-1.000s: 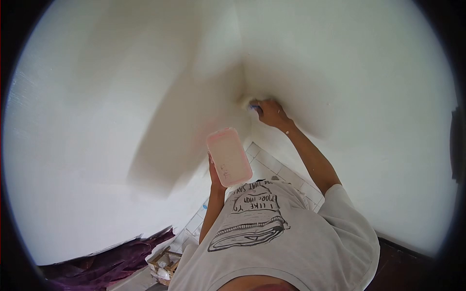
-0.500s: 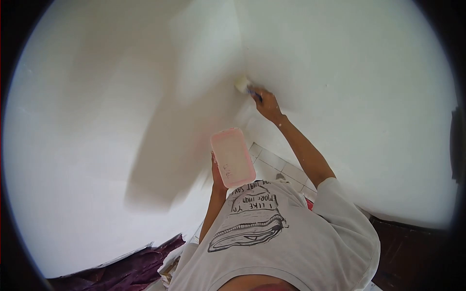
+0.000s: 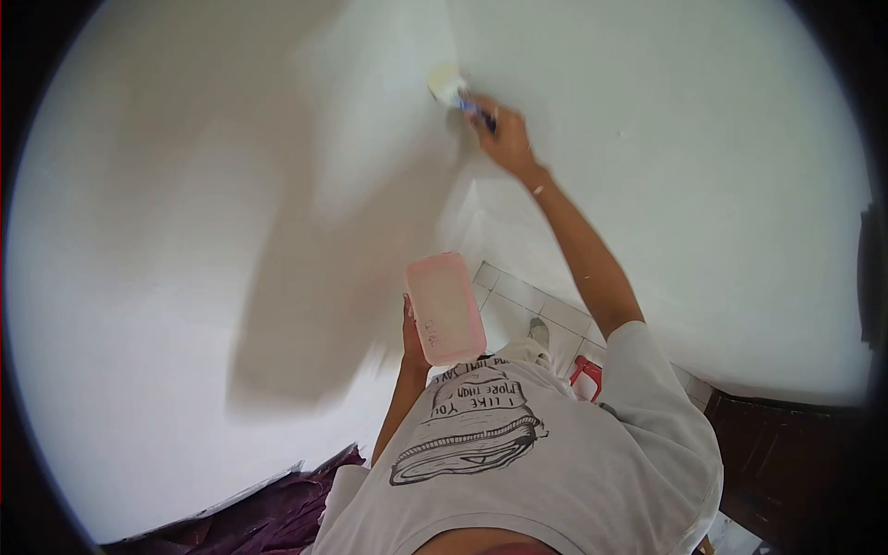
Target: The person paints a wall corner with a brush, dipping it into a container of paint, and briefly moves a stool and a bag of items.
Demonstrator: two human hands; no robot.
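Note:
My right hand (image 3: 504,137) is closed around the blue handle of a paintbrush (image 3: 449,88). The brush's pale, paint-coated bristles are at the white wall (image 3: 370,111), close to the corner where two walls meet. Lower down, my left hand (image 3: 413,338) grips the side of a pink plastic container (image 3: 446,308) in front of my chest. Whitish paint shows inside it, along with some dark handwriting. Most of the left fingers are hidden by the container. Small white specks dot my right forearm.
White floor tiles (image 3: 518,291) show below the corner. A red object (image 3: 585,377) stands by my right side. Dark purple cloth or plastic (image 3: 268,513) lies along the lower left wall. A dark brown piece of furniture (image 3: 777,462) is at lower right.
My right hand has moved the paintbrush upward and slightly left along the corner. The container in my left hand has shifted only slightly. More floor and the red object now show.

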